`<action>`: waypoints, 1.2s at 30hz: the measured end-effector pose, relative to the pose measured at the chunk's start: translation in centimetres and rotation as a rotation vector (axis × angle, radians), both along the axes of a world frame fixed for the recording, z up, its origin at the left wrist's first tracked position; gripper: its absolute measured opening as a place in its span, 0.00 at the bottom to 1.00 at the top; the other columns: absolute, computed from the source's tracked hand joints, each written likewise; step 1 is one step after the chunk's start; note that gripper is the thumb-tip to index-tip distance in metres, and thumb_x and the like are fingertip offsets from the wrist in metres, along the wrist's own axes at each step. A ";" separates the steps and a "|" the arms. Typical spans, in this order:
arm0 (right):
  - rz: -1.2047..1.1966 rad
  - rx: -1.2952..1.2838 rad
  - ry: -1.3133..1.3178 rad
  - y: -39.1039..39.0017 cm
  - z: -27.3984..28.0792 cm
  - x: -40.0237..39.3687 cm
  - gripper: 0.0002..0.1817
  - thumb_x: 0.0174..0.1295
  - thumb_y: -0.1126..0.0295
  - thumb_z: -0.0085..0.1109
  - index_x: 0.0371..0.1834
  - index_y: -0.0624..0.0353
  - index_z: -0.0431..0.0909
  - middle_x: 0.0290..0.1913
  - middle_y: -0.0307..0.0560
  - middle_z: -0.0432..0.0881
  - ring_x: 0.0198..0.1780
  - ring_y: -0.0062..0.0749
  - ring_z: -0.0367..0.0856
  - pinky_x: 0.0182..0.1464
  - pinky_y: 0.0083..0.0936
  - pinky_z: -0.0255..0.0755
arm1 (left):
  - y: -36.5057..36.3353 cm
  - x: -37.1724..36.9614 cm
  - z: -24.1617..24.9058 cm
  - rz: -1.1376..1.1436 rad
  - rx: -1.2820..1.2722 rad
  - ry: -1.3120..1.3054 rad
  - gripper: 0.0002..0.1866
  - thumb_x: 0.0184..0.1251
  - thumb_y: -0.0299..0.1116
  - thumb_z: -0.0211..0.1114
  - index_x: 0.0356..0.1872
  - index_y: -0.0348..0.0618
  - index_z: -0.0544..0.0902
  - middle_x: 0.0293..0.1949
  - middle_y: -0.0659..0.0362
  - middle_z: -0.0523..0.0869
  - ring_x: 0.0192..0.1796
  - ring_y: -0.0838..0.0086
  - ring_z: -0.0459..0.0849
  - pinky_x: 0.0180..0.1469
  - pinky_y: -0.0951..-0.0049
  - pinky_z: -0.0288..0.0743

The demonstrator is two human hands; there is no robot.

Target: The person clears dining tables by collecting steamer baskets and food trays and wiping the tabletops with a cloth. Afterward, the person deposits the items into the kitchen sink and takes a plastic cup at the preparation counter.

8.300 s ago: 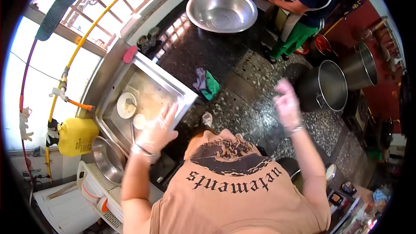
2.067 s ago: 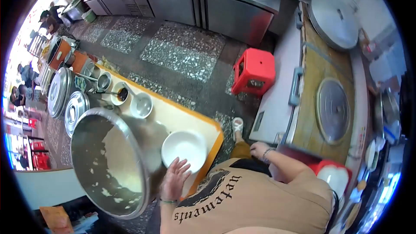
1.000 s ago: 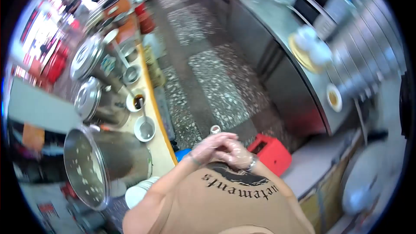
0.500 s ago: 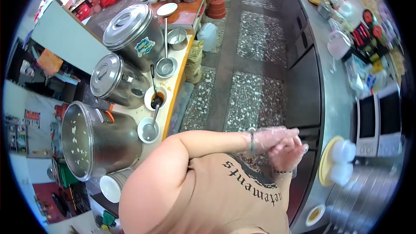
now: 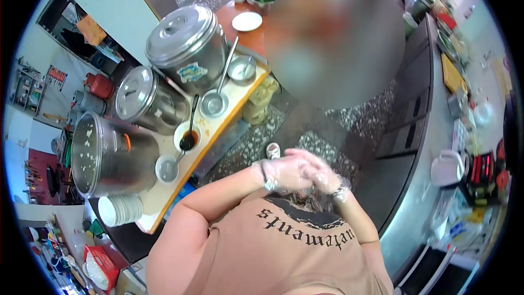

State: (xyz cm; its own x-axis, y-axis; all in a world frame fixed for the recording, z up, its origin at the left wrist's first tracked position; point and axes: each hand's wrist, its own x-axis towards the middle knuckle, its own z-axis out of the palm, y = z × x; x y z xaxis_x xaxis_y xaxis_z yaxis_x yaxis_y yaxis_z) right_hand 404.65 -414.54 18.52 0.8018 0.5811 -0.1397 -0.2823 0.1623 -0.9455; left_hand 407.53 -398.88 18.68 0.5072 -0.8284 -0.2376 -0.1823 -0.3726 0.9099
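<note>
My left hand (image 5: 285, 173) and my right hand (image 5: 323, 177) meet in front of my chest, both in clear, loose plastic gloves. The fingers of my right hand stretch out toward the left hand and overlap it, slightly smeared by motion. How the left fingers are bent is hidden where the hands cross. I see no tool or food between them. To the left, on the counter (image 5: 210, 131), sit a white bowl of dark sauce (image 5: 188, 137) with a black-handled ladle and another white bowl (image 5: 167, 169) with a ladle in it.
Left stand an open large pot (image 5: 123, 155), two lidded steel pots (image 5: 188, 49) (image 5: 153, 98) and a stack of white plates (image 5: 121, 210). A steel counter (image 5: 415, 186) runs along the right, with a white pitcher (image 5: 447, 168). A blurred disc covers the area ahead.
My view has turned toward the left, and the blurred area has come in ahead. My joined hands have moved from beside the right counter to in front of my chest.
</note>
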 end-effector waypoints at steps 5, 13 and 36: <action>0.168 -0.108 -0.063 0.6 -0.6 14.4 0.26 0.59 0.57 0.54 0.58 0.61 0.71 0.52 0.48 0.78 0.54 0.28 0.73 0.59 0.27 0.66 | -0.4 11.6 0.2 0.005 -0.126 -0.453 0.09 0.42 0.33 0.61 0.27 0.42 0.82 0.26 0.51 0.83 0.32 0.60 0.81 0.35 0.62 0.75; 0.322 -0.206 -0.163 -1.1 -0.1 32.2 0.32 0.59 0.46 0.51 0.50 0.68 0.73 0.47 0.49 0.80 0.50 0.31 0.76 0.56 0.29 0.68 | -1.9 28.0 0.6 -0.254 -0.103 -0.570 0.09 0.58 0.35 0.59 0.33 0.42 0.83 0.33 0.51 0.84 0.36 0.59 0.83 0.41 0.64 0.78; 0.700 -0.131 0.264 8.6 -3.7 53.9 0.19 0.66 0.61 0.52 0.55 0.61 0.72 0.32 0.34 0.75 0.29 0.14 0.68 0.35 0.14 0.67 | 11.0 31.2 -3.5 1.541 0.296 -0.593 0.40 0.56 0.32 0.65 0.69 0.38 0.55 0.70 0.39 0.51 0.70 0.47 0.56 0.68 0.56 0.59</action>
